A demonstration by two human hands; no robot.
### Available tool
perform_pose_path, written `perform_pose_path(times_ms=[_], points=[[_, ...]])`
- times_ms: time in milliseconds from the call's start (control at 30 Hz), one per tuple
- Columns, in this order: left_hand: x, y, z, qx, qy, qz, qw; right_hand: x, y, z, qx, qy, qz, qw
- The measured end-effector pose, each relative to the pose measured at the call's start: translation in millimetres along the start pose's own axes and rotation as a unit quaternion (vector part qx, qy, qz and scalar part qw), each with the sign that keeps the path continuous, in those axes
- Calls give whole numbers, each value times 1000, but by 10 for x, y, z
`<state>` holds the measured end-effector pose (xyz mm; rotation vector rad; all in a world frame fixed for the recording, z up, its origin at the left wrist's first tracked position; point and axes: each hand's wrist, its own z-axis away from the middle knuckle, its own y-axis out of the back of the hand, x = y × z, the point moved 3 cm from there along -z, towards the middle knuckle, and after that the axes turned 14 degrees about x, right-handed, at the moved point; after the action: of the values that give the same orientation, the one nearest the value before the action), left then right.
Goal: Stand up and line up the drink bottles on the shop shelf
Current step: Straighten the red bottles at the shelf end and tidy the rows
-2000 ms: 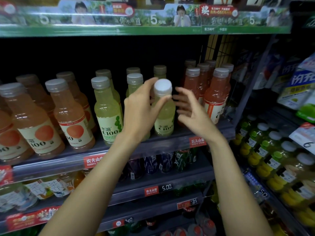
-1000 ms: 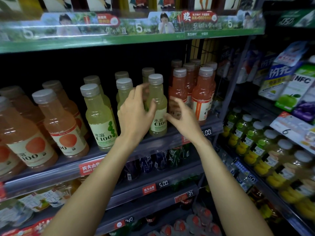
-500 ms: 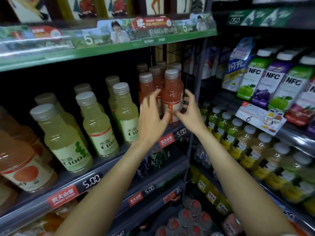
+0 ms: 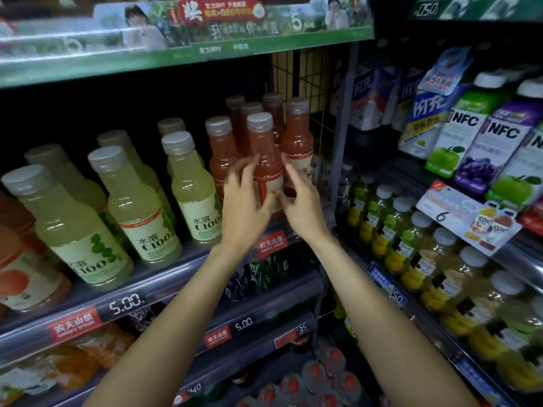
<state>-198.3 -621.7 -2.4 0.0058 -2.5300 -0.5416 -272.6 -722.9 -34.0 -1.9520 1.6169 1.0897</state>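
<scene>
On the shelf point(image 4: 126, 301), pale yellow-green bottles point(image 4: 194, 195) stand upright in rows at left and middle. A cluster of red-pink bottles with grey caps stands at the shelf's right end. My left hand point(image 4: 244, 204) and right hand point(image 4: 302, 207) flank the front red-pink bottle point(image 4: 263, 148) at label height, fingers spread and mostly straight. My left fingertips lie against its left side. The index finger of my right hand points up between it and the red-pink bottle to its right point(image 4: 296, 139). Neither hand is wrapped round a bottle. The hands are blurred.
A wire divider point(image 4: 305, 80) closes the shelf's right end. Beyond it stand NFC juice cartons point(image 4: 496, 136) and rows of small yellow-green bottles point(image 4: 411, 245). Orange-pink bottles point(image 4: 20, 277) stand at far left. Lower shelves hold more drinks. A green banner shelf point(image 4: 205, 48) hangs overhead.
Both hands let go of the yellow-green bottle, which stands in its row, and moved right to the red-pink bottles. The view swung right with them.
</scene>
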Motion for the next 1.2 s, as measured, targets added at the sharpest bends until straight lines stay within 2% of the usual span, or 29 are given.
perform_pose_path(times_ms=[200, 300, 367, 433, 533, 600, 800, 933, 1000, 1033, 1100, 1200], points=[[8, -51, -33, 37, -9, -69, 997, -12, -6, -143, -41, -14, 37, 998], [35, -63, -114, 67, -100, -153, 981, -12, 284, -285, 86, 38, 125, 988], [25, -89, -164, 60, -155, -195, 967, -45, 454, -409, 125, 64, 190, 972], [3, -108, -202, 47, -180, -212, 959, -63, 454, -571, 64, 77, 269, 958], [-36, -120, -208, 36, -186, -211, 959, -32, 273, -763, -66, 107, 386, 914], [-42, -121, -205, 39, -183, -208, 960, 36, 171, -793, -105, 111, 421, 894], [-61, -121, -217, 39, -175, -193, 965, -107, 358, -682, -37, 147, 431, 890], [-21, -111, -193, 61, -175, -181, 966, -216, 530, -586, -49, 165, 420, 891], [102, -107, -149, 65, -190, -118, 972, -251, 581, -597, -57, 179, 431, 883], [182, -148, -118, 47, -178, -62, 981, -266, 607, -614, -59, 185, 442, 876], [306, -300, -49, -23, -90, 26, 995, -284, 630, -636, -67, 190, 459, 866], [282, -667, -20, -99, 52, 70, 991, -296, 628, -636, -72, 189, 467, 861]])
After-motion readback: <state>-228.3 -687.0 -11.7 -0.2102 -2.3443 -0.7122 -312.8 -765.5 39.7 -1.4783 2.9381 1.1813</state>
